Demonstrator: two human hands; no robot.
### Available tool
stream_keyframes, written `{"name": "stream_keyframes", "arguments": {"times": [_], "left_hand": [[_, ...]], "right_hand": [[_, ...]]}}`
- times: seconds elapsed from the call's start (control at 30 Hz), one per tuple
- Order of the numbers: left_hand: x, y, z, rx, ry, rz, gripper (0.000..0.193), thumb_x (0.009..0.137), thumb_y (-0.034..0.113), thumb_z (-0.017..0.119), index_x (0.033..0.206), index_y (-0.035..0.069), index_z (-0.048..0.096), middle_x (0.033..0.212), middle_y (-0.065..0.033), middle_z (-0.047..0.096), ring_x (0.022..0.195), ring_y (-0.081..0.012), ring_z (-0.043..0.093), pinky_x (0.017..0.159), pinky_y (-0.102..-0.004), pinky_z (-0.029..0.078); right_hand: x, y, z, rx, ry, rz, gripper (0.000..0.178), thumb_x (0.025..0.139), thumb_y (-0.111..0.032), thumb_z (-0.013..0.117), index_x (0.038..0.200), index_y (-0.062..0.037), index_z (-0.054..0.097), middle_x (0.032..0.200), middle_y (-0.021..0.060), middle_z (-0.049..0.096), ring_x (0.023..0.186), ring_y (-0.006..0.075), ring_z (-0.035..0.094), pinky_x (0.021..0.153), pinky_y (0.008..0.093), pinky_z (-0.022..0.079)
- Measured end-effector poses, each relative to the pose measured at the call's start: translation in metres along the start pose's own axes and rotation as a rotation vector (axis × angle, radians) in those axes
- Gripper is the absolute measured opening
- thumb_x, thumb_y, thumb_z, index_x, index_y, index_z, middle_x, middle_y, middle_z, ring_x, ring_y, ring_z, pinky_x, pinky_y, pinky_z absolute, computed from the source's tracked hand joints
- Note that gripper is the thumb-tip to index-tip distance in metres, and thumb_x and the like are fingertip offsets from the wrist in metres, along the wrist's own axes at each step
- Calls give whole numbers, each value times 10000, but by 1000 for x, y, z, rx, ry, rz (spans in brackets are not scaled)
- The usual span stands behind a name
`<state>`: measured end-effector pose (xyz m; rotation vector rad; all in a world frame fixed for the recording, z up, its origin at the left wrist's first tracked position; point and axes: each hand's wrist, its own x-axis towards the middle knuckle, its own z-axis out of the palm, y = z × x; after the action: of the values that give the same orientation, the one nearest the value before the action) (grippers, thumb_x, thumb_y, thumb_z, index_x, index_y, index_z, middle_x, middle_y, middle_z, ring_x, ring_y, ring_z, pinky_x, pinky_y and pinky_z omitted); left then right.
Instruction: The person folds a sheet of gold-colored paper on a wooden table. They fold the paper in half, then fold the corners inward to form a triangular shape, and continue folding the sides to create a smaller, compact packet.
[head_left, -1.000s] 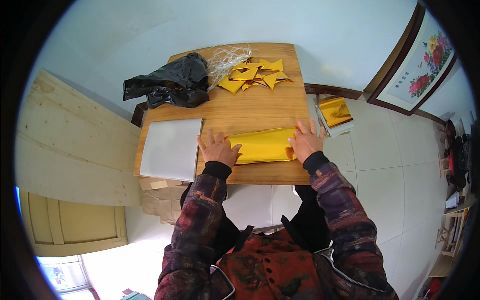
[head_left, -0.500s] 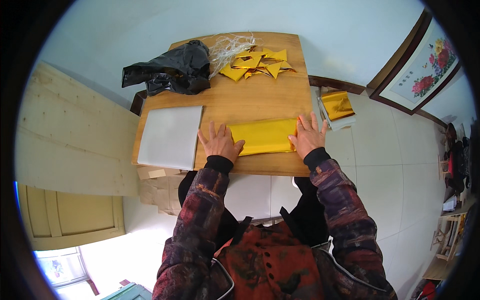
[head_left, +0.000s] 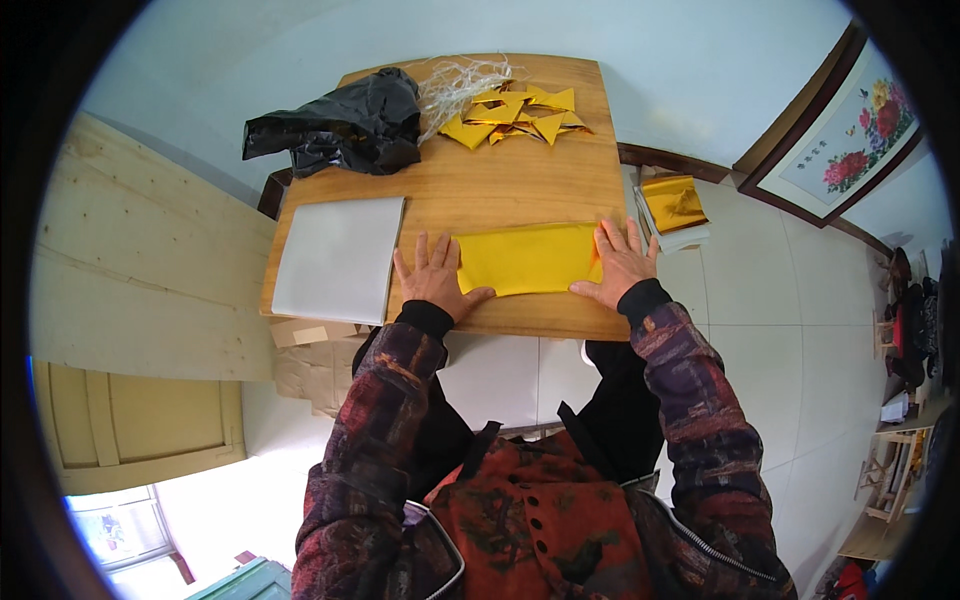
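A folded sheet of shiny gold paper (head_left: 530,258) lies flat as a wide strip near the front edge of the wooden table. My left hand (head_left: 435,278) rests at its left end, fingers stretched apart and thumb along the lower edge. At the other end my right hand (head_left: 617,265) presses with spread fingers, its thumb pointing inward at the near corner. Both palms face down, and neither hand grips the paper. Left of my left hand sits a stack of pale grey-white sheets (head_left: 338,260).
Several folded gold paper pieces (head_left: 515,115) are piled at the table's back, beside a tangle of clear plastic string (head_left: 462,88) and a crumpled black plastic bag (head_left: 355,125). More gold sheets (head_left: 675,204) lie beyond the table's right edge. A wooden board (head_left: 150,260) stands on the left.
My hands have shifted slightly outward along the gold paper, and the right thumb now lies lower, at the near edge. The whole view has tilted a little.
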<state>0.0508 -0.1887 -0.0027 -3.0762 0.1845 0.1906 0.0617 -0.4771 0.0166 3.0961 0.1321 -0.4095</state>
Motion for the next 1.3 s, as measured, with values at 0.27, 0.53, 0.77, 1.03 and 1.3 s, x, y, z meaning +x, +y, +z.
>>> {"name": "stream_keyframes", "arguments": {"times": [0.27,0.53,0.77,1.03,1.3], "left_hand": [[-1,-6,7,-82,-24,4,1019,778,758,590,1539,137,317,1629,-13,237,1522,-292,105,1168,-647,32],[-3,-14,5,-167,-105,-8,1003,780,708,632,1565,204,262,1644,24,196,1522,-302,103,1168,-639,76],[3,-32,3,-190,-151,64,979,780,638,679,1565,231,260,1647,22,196,1519,-323,116,1169,-608,119],[4,-30,-1,-197,-166,73,958,786,617,687,1560,224,281,1649,23,193,1517,-328,130,1172,-590,113],[4,-30,-2,-193,-185,61,967,782,617,692,1561,224,276,1653,30,177,1519,-324,125,1171,-592,111]], "right_hand": [[-2,5,-1,32,-61,11,1156,694,-755,682,1572,-153,233,1651,19,152,1522,333,51,1173,645,93],[-3,8,2,53,-71,30,1157,678,-752,697,1579,-211,212,1657,11,122,1515,367,76,1173,644,112],[-3,10,2,66,-82,30,1146,687,-722,712,1581,-222,197,1659,13,112,1510,385,89,1166,644,138],[3,18,4,163,-130,13,1080,729,-736,656,1572,-219,222,1659,15,91,1498,399,126,1153,648,167],[15,21,11,182,-85,56,685,940,-581,490,1533,-285,314,1639,-70,149,1480,388,181,1150,659,167]]}}
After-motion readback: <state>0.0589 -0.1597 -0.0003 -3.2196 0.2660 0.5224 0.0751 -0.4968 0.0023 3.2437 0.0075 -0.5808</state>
